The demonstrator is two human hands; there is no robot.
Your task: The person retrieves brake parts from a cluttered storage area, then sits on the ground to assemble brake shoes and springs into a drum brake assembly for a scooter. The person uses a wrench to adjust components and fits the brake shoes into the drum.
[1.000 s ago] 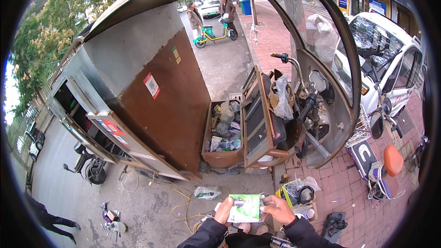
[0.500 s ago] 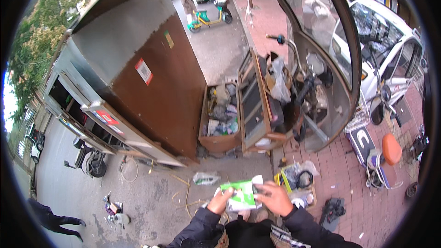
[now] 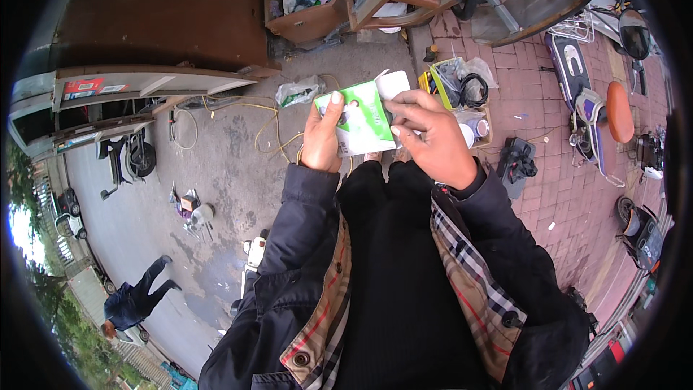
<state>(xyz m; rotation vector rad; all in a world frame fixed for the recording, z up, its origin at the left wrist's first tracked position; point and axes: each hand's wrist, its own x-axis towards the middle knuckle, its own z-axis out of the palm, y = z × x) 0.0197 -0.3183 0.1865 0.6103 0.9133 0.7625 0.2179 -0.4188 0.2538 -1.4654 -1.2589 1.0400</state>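
A small green-and-white cardboard box (image 3: 359, 119) is held in front of my body. My left hand (image 3: 322, 132) grips its left end, with the thumb over the printed face. My right hand (image 3: 434, 137) is at the right end, where a white flap stands up; its fingers are curled at the box's open end, and a dark item there is too small to make out. Just beyond the box lie a crumpled plastic bag (image 3: 299, 92) and yellow cord (image 3: 276, 140) on the asphalt.
A rusty vehicle body (image 3: 162, 16) with a bin of odds (image 3: 303, 23) stands ahead. A yellow box of tools (image 3: 452, 81), a dark bag (image 3: 517, 167) and an orange-seated scooter (image 3: 618, 113) are on the right. Tools (image 3: 195, 211) and a walking person (image 3: 137, 296) are left.
My view has tilted down, so the vehicle sits higher in the picture and my jacket shows. Both hands still hold the box, now more raised; the person on the left has moved.
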